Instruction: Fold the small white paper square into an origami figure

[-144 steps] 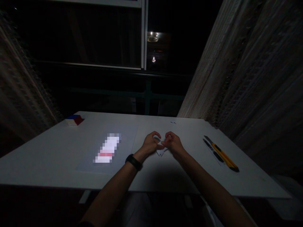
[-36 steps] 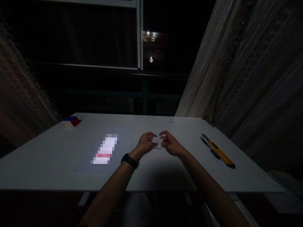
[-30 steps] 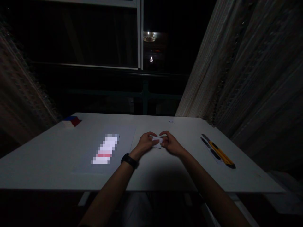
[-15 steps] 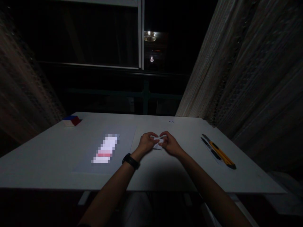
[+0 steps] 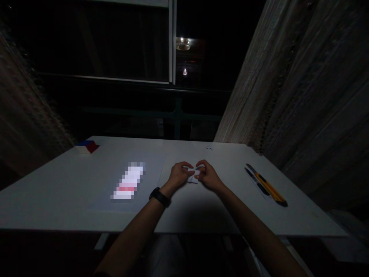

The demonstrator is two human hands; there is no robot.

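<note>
Left hand (image 5: 179, 175) and right hand (image 5: 206, 175) pinch a small white paper (image 5: 193, 179) at the middle of the table (image 5: 201, 219).
The paper is folded and sits between the two hands, with a thumb of each on it; the other fingers are bent, and I cannot tell if the paper touches the table. A black band (image 5: 160, 197) is around the left wrist. To the left, a big sheet (image 5: 99, 198) lies flat, with a bright thing (image 5: 129, 179) on it, blurred into squares. A blue, red and white block (image 5: 87, 147) sits near the far left corner. To the right, a yellow knife (image 5: 271, 189) lies just beside a thin black tool (image 5: 261, 187). A tiny scrap (image 5: 209, 148) lies near the far edge.
</note>
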